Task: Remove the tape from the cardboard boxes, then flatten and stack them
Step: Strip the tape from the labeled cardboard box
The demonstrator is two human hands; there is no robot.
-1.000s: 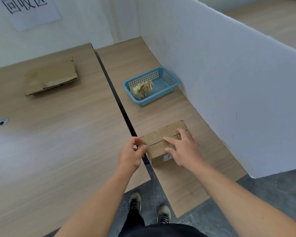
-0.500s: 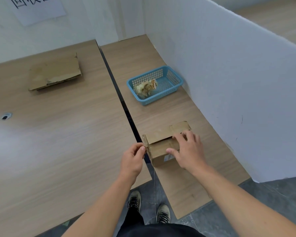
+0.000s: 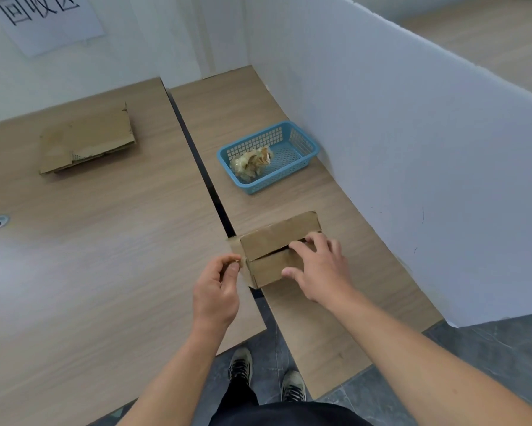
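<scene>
The box (image 3: 273,241) sits on the tabletop (image 3: 105,272) beside the gap. The right hand (image 3: 320,265) presses it with spread fingers, and the left hand (image 3: 217,290) pinches the tape (image 3: 236,250) at its corner. A sharp pull could tear the tape or slide the box.

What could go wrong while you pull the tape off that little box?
The cardboard box sits right at the table edge by the gap, so a pull by the left hand might drag it off if the right hand pressing on it slips. The tape pinched at the box's left end might also tear and leave bits stuck.
</scene>
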